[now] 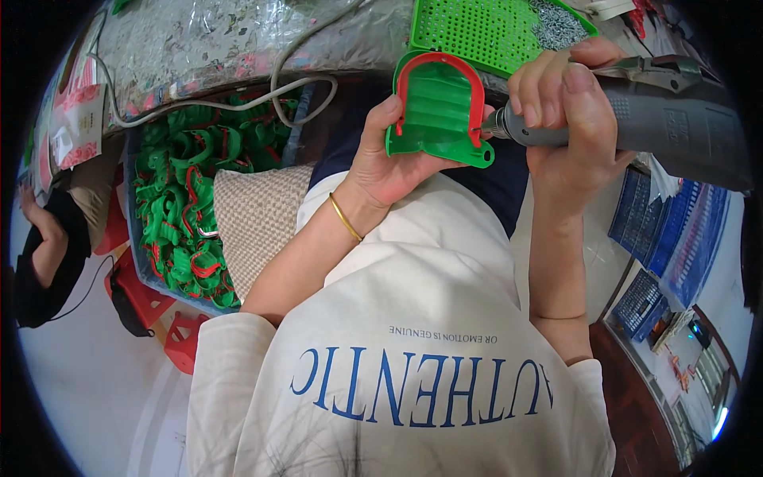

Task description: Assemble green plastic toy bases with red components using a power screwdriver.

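Note:
My left hand (389,163) is closed on a green plastic part (437,103) with a red U-shaped strip (441,59) along its edge. The thumb lies on the part's left side, while the other fingers are mostly hidden behind it. In my right hand (576,111) is a dark grey electric screwdriver (675,119), gripped near its front end. Its metal tip (494,127) points left and meets the lower right end of the red strip. Whether a screw sits at the tip is too small to tell.
A bright green perforated tray (477,36) with many small metal screws (560,28) lies on the worktable (207,48). A grey cable (306,79) loops over its edge. Below left stands a bin (143,266) of green-and-red parts (187,207). Another person's arm (48,242) shows far left; blue crates (668,230) stand right.

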A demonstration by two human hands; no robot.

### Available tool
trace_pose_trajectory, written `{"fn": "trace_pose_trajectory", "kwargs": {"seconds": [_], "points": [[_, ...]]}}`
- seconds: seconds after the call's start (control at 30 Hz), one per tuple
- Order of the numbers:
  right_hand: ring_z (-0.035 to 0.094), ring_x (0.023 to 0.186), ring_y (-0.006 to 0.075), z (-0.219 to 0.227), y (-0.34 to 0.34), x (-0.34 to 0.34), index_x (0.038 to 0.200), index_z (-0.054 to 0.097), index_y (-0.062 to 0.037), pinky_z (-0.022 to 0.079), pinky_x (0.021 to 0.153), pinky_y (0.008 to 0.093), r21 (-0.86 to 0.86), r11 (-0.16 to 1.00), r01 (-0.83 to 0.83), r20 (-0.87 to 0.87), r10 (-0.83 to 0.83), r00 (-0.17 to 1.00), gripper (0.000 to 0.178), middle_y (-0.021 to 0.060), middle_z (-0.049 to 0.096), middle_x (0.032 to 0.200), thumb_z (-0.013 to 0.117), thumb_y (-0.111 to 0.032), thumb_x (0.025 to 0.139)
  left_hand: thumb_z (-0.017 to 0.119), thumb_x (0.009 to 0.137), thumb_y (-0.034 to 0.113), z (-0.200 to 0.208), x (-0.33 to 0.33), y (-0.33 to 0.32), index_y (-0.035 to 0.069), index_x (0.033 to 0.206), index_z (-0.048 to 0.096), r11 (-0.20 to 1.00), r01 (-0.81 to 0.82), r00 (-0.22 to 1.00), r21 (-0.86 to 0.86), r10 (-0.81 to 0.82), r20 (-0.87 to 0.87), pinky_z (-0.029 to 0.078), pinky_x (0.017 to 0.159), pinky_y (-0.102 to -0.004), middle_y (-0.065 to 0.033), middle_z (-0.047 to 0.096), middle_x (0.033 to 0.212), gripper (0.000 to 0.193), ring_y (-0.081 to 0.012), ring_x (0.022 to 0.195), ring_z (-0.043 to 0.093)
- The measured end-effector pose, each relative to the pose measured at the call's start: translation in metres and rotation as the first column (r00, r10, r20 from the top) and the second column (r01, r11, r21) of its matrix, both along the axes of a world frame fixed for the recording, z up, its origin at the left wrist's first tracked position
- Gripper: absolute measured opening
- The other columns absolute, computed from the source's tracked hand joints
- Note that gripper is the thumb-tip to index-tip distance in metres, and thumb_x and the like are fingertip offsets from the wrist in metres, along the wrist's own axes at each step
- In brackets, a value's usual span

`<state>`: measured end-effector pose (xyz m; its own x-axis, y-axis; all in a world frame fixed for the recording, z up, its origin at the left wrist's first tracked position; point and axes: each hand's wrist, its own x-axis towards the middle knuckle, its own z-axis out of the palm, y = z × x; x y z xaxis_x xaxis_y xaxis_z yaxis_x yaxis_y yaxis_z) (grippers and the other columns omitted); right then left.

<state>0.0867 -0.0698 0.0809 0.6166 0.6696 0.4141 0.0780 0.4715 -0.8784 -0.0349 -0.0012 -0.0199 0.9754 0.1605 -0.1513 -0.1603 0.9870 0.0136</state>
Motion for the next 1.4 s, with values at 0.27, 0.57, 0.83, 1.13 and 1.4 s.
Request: {"fn": "trace_pose_trajectory", "kwargs": {"seconds": [0.27,0.57,0.83,1.13,1.4], "points": [[0.041,0.052,0.0136,-0.006,0.004,0.002,0.105,0.050,-0.0026,0.038,0.053,0.0308,0.026,0.998,-0.051,0.031,0.050,0.998,0.019,0.0033,0.041,0.059,0.048,-0.007,0.087,0.064,0.080,0.049,-0.009,0.003,0.002,0.002,0.135,0.040,0.991,-0.011,1.000,-0.136,0.014,0.021,0.042,0.098,-0.0531,-0.0266,0.045,0.132,0.076,-0.0365,0.122,0.047],[0.039,0.052,0.0116,0.011,0.008,0.007,0.108,0.048,-0.0028,0.036,0.053,0.0284,-0.038,0.997,-0.063,-0.030,0.062,0.998,0.023,0.0011,0.040,0.059,0.051,-0.010,0.087,0.062,0.082,0.047,-0.005,-0.002,0.003,0.001,0.136,0.038,0.998,0.030,0.999,-0.059,-0.031,-0.014,0.043,0.098,-0.0506,-0.0261,0.047,0.130,0.075,-0.0367,0.117,0.051],[0.045,0.060,0.0131,-0.005,0.056,0.062,0.103,0.052,0.0039,0.040,0.060,0.0288,0.062,0.998,0.019,-0.102,-0.012,0.995,0.020,0.0014,0.042,0.064,0.057,-0.006,0.087,0.066,0.081,0.043,-0.006,-0.003,-0.002,0.001,0.137,0.037,0.989,0.142,0.989,-0.041,-0.140,0.058,0.040,0.102,-0.0475,-0.0271,0.048,0.129,0.076,-0.0372,0.117,0.051],[0.052,0.055,0.0079,-0.030,0.093,0.066,0.098,0.053,-0.0020,0.041,0.049,0.0222,-0.083,0.952,0.296,-0.007,-0.297,0.955,0.017,0.0010,0.054,0.070,0.063,-0.009,0.085,0.066,0.080,0.047,-0.011,0.001,0.002,0.001,0.138,0.035,0.989,0.119,0.992,-0.090,-0.115,0.046,0.044,0.098,-0.0477,-0.0295,0.047,0.129,0.079,-0.0388,0.115,0.053],[0.053,0.055,0.0082,-0.038,0.096,0.068,0.097,0.054,-0.0015,0.042,0.049,0.0222,-0.135,0.921,0.366,0.045,-0.364,0.930,0.019,0.0018,0.055,0.071,0.064,-0.010,0.083,0.060,0.080,0.054,-0.011,0.002,0.004,0.001,0.137,0.036,0.985,0.120,0.993,-0.121,-0.120,0.008,0.046,0.094,-0.0478,-0.0304,0.047,0.127,0.081,-0.0391,0.111,0.055]]}}
